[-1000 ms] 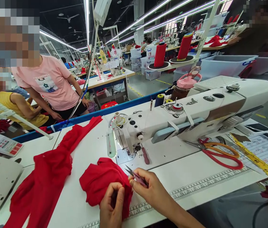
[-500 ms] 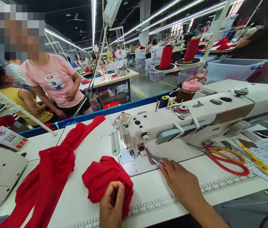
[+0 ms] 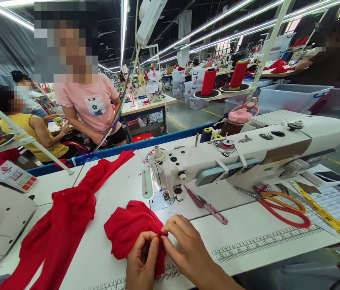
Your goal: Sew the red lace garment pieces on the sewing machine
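Note:
My left hand [image 3: 142, 262] and my right hand [image 3: 184, 245] both pinch the edge of a small bunched red garment piece [image 3: 130, 229] lying on the white sewing table [image 3: 248, 233]. Pink thread snips [image 3: 207, 206] lie loose on the table just beyond my right hand, near the needle of the white sewing machine [image 3: 248, 155]. A long red fabric pile [image 3: 64, 217] stretches along the table to my left.
Red-and-orange scissors [image 3: 281, 201] and a yellow tape measure [image 3: 329, 219] lie at the right. Red thread cones [image 3: 209, 80] stand behind the machine. A person in a pink shirt [image 3: 91, 108] stands beyond the table; another in yellow [image 3: 34, 131] sits at left.
My right hand put the pink snips down by the machine, then came back to the red piece. My left hand stayed on the fabric.

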A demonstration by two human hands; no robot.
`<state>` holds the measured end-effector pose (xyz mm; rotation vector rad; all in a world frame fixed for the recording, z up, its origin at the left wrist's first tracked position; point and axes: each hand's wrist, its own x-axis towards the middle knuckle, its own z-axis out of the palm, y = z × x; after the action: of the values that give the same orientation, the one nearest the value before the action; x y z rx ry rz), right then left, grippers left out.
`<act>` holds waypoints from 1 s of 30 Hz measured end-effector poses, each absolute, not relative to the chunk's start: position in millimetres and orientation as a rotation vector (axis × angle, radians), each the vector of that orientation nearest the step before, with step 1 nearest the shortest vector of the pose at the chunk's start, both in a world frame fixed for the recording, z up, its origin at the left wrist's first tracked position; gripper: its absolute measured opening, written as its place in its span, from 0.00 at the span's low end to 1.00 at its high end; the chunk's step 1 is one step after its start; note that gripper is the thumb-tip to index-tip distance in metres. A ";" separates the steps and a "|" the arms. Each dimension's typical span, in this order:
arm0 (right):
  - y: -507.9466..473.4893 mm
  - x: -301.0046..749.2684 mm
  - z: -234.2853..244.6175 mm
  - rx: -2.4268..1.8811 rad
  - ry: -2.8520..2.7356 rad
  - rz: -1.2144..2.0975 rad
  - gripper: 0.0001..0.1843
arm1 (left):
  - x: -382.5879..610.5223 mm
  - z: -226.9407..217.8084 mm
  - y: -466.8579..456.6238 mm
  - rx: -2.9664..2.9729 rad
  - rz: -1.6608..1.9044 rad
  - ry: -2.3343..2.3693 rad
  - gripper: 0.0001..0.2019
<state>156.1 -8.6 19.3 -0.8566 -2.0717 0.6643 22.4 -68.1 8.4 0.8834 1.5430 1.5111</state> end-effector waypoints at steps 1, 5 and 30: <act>-7.7 152.0 18.7 -0.854 -2.055 0.708 0.08 | 22.8 6.7 -69.4 0.872 1.521 1.545 0.21; -2.9 148.9 19.4 -0.830 -2.021 0.872 0.08 | 22.9 1.3 -75.3 0.885 1.519 1.594 0.21; 13.4 156.5 26.1 -1.001 -1.784 1.126 0.07 | -35.5 67.4 -1.5 1.981 0.624 1.359 0.06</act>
<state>156.5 13.4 26.1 -1.0013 -1.7838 1.1263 -35.5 -1.5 67.4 1.9815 1.3592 0.6243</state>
